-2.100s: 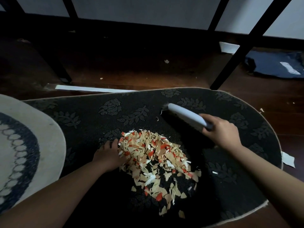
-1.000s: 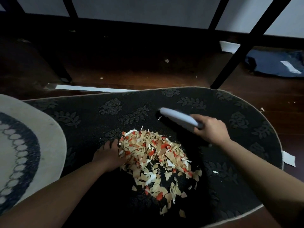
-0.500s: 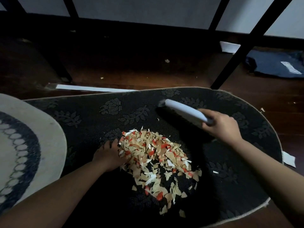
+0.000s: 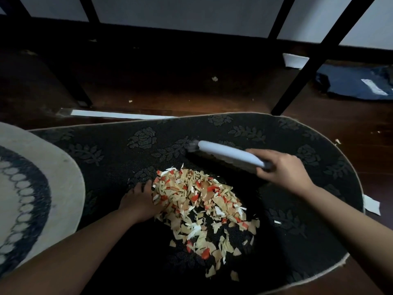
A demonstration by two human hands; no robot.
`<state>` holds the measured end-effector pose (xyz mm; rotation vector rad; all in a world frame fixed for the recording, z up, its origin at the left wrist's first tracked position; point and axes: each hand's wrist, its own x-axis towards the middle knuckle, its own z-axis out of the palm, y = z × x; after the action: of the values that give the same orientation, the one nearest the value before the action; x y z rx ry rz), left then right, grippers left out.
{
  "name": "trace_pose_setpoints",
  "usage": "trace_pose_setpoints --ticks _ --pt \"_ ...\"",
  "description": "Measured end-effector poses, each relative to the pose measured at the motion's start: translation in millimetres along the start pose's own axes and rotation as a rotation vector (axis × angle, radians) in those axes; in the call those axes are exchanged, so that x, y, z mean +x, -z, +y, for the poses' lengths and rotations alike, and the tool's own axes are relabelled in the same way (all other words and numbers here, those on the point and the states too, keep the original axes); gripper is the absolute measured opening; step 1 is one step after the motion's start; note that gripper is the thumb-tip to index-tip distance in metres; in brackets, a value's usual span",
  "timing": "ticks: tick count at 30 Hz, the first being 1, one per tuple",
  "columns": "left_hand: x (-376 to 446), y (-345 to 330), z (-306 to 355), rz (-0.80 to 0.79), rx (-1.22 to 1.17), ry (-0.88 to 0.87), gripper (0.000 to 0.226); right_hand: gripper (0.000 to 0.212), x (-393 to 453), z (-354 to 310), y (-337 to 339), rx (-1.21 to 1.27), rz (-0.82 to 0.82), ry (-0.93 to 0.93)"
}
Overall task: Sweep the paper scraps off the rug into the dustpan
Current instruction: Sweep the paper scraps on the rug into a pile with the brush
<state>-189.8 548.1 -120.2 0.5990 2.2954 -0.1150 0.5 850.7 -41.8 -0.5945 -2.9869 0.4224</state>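
Observation:
A heap of tan, white and red paper scraps (image 4: 200,205) lies in the middle of a dark floral rug (image 4: 308,241). My right hand (image 4: 282,169) is shut on the handle of a pale grey brush (image 4: 223,154). The brush lies slanted just beyond the heap, bristles down on the rug. My left hand (image 4: 138,201) rests against the heap's left edge, its fingertips hidden among the scraps. The patch under the near half of the heap is very dark. I cannot tell whether a dustpan lies there.
A pale round rug (image 4: 53,188) overlaps the dark one on the left. Black table legs (image 4: 314,67) stand beyond it on the wooden floor, with a white strip (image 4: 119,114), a dark blue bag (image 4: 357,84) and stray scraps (image 4: 214,78). A white paper piece (image 4: 371,204) lies off the right edge.
The brush stroked toward the heap, drew back, and now sits a little further left and nearer again. My left hand and the heap have stayed put.

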Motion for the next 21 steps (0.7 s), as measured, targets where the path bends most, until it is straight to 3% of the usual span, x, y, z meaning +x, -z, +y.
trace_pose_setpoints --ticks 8,13,21 --pt "1 0 2 0.003 0.003 -0.001 0.094 0.048 7 7 -22 -0.072 -0.031 -0.266" --pt "0 -1 2 0.023 0.012 -0.011 0.092 0.046 6 -10 -31 -0.106 -0.156 -0.101" --pt "-8 3 8 0.021 -0.010 -0.044 0.092 0.050 0 -14 3 -0.085 -0.067 0.031"
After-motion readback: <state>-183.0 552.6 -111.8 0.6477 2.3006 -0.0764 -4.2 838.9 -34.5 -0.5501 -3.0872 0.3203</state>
